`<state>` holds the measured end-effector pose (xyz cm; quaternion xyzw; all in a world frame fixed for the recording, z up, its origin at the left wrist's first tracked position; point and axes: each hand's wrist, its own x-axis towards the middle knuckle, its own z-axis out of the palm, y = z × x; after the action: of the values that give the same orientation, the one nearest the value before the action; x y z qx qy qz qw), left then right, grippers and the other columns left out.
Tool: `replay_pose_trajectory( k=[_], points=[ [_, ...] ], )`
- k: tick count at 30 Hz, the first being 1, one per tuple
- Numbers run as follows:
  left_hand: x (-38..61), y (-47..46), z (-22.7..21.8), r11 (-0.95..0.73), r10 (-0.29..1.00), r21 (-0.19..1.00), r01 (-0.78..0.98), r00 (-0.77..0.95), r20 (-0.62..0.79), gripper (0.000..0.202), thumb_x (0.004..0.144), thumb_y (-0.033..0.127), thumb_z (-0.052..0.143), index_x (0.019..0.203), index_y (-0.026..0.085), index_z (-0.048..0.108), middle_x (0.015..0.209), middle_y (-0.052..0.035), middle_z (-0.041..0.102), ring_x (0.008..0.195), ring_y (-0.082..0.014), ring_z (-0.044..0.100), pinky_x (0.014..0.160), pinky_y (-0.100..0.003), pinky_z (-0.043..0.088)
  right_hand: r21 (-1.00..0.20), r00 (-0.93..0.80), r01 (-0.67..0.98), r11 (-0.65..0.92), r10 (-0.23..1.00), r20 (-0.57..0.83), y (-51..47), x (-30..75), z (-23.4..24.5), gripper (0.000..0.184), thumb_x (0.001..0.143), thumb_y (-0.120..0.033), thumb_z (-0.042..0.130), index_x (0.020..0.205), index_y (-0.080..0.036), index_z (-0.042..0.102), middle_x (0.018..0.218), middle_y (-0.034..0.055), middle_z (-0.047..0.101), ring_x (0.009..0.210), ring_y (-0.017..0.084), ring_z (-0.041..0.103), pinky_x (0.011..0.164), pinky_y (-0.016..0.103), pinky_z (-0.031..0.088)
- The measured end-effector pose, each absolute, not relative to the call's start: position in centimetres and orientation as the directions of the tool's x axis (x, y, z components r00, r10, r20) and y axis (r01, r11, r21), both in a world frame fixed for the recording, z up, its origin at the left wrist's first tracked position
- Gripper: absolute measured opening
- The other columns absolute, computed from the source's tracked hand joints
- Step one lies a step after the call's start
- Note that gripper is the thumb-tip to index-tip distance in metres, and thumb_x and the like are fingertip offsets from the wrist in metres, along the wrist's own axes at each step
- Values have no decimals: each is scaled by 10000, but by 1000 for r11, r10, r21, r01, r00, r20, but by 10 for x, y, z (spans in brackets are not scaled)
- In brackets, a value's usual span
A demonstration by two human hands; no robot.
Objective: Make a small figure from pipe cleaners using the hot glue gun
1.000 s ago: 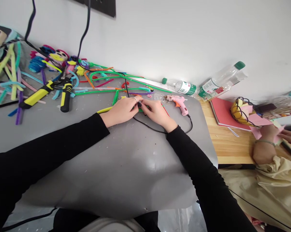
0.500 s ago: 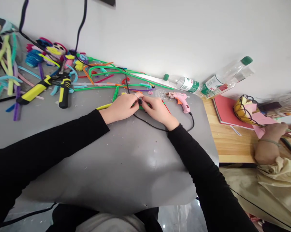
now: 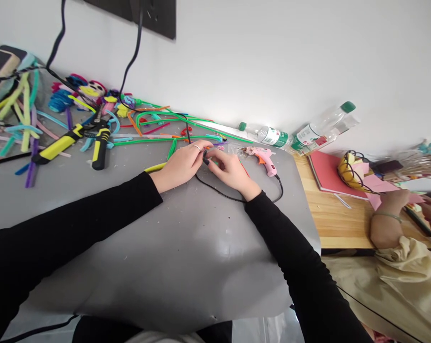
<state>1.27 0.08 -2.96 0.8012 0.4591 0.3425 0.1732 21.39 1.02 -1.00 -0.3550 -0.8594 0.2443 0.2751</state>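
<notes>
My left hand (image 3: 179,166), with a ring on one finger, is closed, its fingertips meeting those of my right hand (image 3: 231,172). The right thumb and fingers are bent in a pinch, and the dark nails show. Whatever lies between the fingertips is too small and hidden to make out. A yellow pipe cleaner (image 3: 155,167) sticks out beside my left wrist. Just behind the left hand is a short folded green pipe cleaner (image 3: 171,149). To the right of my right hand lies a pink glue gun (image 3: 262,158), its black cord (image 3: 219,191) curving beneath my hands.
Yellow-black pliers (image 3: 100,146) lie at left, near loose pipe cleaners (image 3: 25,114) and small fuzzy figures (image 3: 90,90). Plastic bottles (image 3: 272,136) lean along the wall. On the wooden table (image 3: 339,227) at right, another person's hands (image 3: 394,202) work beside a red book (image 3: 333,174).
The view has tilted up a little, showing more wall. My right thumb and fingers have parted slightly from each other, while the fingertips of both hands stay together. The neighbour's hands have shifted slightly.
</notes>
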Motion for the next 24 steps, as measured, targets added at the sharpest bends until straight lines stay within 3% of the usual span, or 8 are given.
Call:
replay_pose_trajectory(
  k=[6,12,18,24],
  points=[
    [12,0,-29,-489,870,592,641,305,388,389,1016,187,380,1342,169,591,1191,-115,748,1030,-256,720,924,-375,534,-603,-600,438,667,716,357,7,214,-7,142,964,-248,554,1068,-197,635,754,-21,611,588,118,512,657,273,429],
    [11,2,-28,-472,878,587,658,290,380,388,1002,176,384,1321,171,603,1145,-104,754,986,-248,717,883,-358,527,-611,-626,393,687,687,369,5,214,-8,217,933,-354,707,1059,-202,617,835,-6,639,613,121,562,638,274,454],
    [12,0,-22,-441,896,626,643,271,353,388,991,222,405,1302,146,624,955,-81,747,843,-232,697,821,-343,511,-539,-564,460,705,701,437,11,215,-14,113,1027,-252,539,931,-215,586,799,2,628,649,133,540,661,267,446],
    [12,-3,-17,-434,900,685,585,254,354,356,978,259,449,1270,159,627,867,-38,722,738,-192,646,773,-320,488,-608,-509,418,674,729,458,12,216,-14,100,1012,-201,534,926,-214,583,827,16,650,677,143,571,666,277,463]
  ],
)
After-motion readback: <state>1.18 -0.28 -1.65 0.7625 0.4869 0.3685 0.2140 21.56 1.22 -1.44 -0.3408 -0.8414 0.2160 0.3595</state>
